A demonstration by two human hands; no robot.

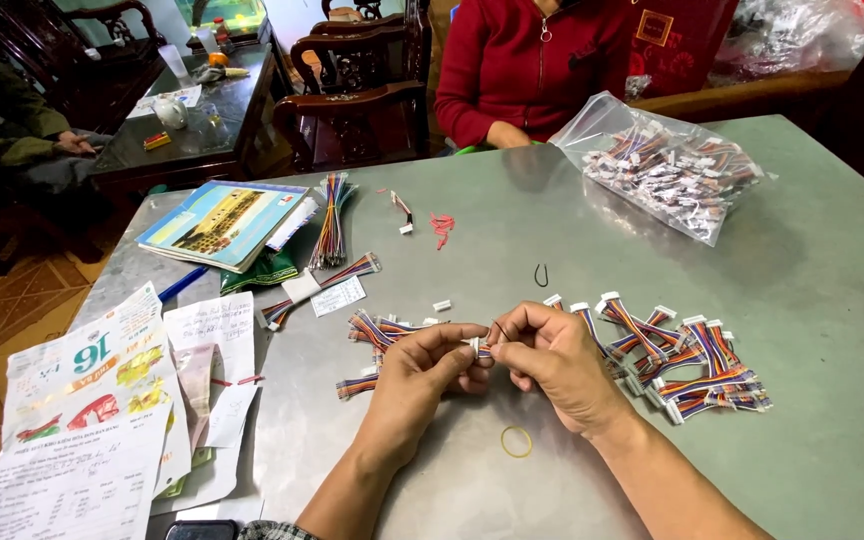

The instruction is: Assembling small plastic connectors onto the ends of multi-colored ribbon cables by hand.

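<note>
The left hand [420, 368] and right hand [552, 362] both pinch closed on one small wire connector [483, 348], probably white, above the grey worktop [812, 420]; a rubber band [516, 441] lies near.

table [812, 440]: hands center-front | left hand [414, 372] and right hand [552, 362] meet on a wire connector [480, 348] | finished harness pile [687, 365] right | rubber band [516, 441] before hands | bag of connectors [667, 170] behind-right | booklet [222, 222] behind-left | papers [92, 420] front-left

Wire harnesses [687, 365]: striped red, blue, orange, white-tipped. Table [812, 300]: grey-green. Rubber band [516, 441]: yellow. Co-worker's jacket [522, 60]: red.
</note>
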